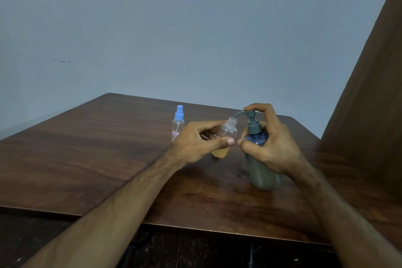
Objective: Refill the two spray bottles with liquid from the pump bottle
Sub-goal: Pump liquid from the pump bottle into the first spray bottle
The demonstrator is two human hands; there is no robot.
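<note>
My left hand (195, 141) grips a small clear spray bottle (228, 132) with its cap off, tilted, its open neck just under the pump spout. A little yellowish liquid sits at its bottom. My right hand (269, 143) wraps round the neck of the dark blue-grey pump bottle (264, 172), which stands on the wooden table (97, 159); my forefinger lies on top of the pump head. A second clear spray bottle (178, 124) with a light blue spray cap stands upright behind my left hand, partly hidden by it.
A blue-grey wall rises behind the table. A brown wooden panel (369, 104) stands along the right side. The table's front edge runs below my forearms, with dark floor beneath.
</note>
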